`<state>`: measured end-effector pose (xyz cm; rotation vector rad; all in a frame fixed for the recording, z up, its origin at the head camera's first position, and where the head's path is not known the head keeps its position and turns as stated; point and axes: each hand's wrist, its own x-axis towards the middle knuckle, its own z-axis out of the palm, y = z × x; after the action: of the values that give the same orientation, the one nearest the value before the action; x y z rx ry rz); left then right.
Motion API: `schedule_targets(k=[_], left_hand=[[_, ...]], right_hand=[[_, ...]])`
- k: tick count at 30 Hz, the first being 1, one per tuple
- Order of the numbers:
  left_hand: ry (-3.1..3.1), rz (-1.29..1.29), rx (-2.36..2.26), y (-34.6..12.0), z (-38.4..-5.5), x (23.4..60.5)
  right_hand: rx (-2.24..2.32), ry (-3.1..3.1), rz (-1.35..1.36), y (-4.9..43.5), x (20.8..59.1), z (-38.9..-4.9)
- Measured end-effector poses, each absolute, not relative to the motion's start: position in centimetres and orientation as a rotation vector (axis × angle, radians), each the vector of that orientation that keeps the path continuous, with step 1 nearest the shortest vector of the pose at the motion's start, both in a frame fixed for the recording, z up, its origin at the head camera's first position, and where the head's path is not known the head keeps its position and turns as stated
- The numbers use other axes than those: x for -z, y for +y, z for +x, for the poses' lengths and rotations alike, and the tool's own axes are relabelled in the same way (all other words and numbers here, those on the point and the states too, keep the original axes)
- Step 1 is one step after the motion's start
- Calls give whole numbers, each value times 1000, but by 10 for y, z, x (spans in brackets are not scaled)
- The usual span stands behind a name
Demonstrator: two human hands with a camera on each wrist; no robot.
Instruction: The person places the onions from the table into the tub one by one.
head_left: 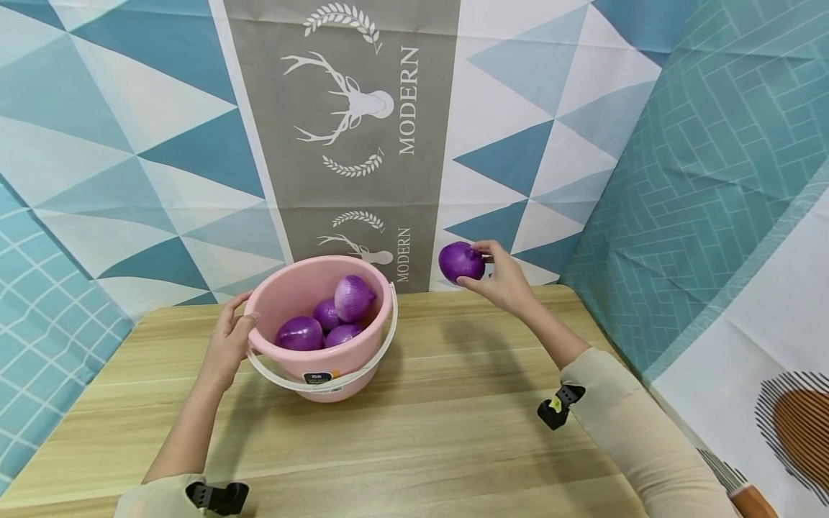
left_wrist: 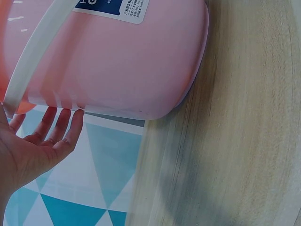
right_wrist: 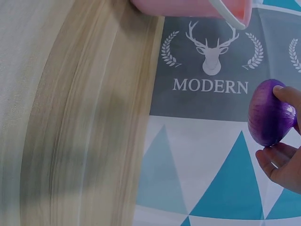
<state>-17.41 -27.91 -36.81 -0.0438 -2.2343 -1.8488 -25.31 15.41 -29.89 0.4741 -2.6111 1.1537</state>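
Note:
A pink bucket (head_left: 352,388) with a white handle (head_left: 388,338) stands on the wooden table, and several purple onions (head_left: 300,334) lie inside it. My left hand (head_left: 228,338) grips the bucket at its left rim, the thumb over the edge. In the left wrist view its fingertips (left_wrist: 77,115) meet the bucket's outer wall. To the right of the bucket, my right hand (head_left: 501,280) pinches another purple onion (head_left: 461,262) between thumb and fingers. This onion is held up above the table's back part, its shadow falling on the wood below.
The wooden table (head_left: 414,453) runs back to a wall covering (head_left: 350,180) with triangles and a deer print. Teal tiled sheeting (head_left: 719,158) hangs on the right, beside a white cloth (head_left: 745,345) with a brown print. The bucket's handle hangs down on its near side.

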Motion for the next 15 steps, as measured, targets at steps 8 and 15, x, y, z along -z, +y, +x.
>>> schedule_targets(k=[8, 15], left_hand=[[-2227, -73, 1853, -279, -172, 368], [-2242, -68, 1845, -279, -171, 368]], right_hand=[[-1161, -2597, 508, 148, 293, -250], [-1199, -2585, 549, 138, 290, -250]])
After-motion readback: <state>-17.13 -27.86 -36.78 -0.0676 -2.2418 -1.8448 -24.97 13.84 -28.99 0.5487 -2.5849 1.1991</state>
